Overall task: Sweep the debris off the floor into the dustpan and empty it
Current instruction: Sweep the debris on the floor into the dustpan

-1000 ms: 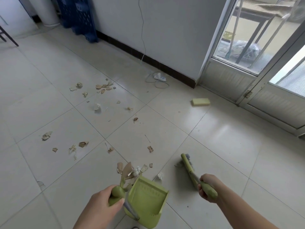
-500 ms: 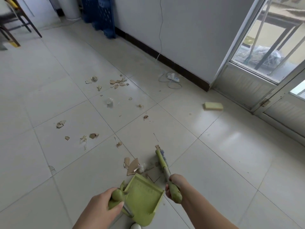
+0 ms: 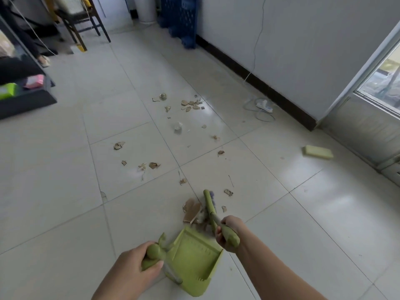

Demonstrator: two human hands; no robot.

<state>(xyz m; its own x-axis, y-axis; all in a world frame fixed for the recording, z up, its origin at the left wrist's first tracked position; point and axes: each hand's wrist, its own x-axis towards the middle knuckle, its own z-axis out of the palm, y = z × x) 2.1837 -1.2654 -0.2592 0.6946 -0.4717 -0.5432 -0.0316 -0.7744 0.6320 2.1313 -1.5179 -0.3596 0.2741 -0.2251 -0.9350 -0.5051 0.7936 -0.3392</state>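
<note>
At the near edge of the pale tiled floor point(image 3: 65, 169), the left hand point(image 3: 132, 270) is curled round the rounded handle of a light-green plastic dustpan point(image 3: 194, 263), thumb laid along the grip. The pan is tilted, its open mouth turned away from the person toward the litter (whether its front lip touches the tiles cannot be confirmed).

The right hand point(image 3: 227, 232) is wrapped firmly round the handle of a small green hand brush point(image 3: 209, 202) with greyish bristles. The brush head lies just beyond the pan's mouth. Several brown cardboard scraps point(image 3: 191, 211) lie against its left side, directly in front of the mouth. Two smaller fragments point(image 3: 228, 192) lie just to the right of the brush head.

Further debris remains unswept toward the middle of the floor:
- a loose group of torn brown pieces point(image 3: 191, 105) nearest the far wall;
- a crumpled clear wrapper point(image 3: 178, 127) between that group and the brush;
- scattered bits point(image 3: 154, 165) to the left, well apart from the pan.

Along the floor's right edge, a yellow rectangular sponge point(image 3: 317, 152) lies near the glazed door frame. A white power strip point(image 3: 264, 105) with coiled cable sits beside the dark skirting board point(image 3: 259, 83). At the far corner stand a blue plastic crate point(image 3: 179, 18) and a dark-legged chair point(image 3: 82, 22).
</note>
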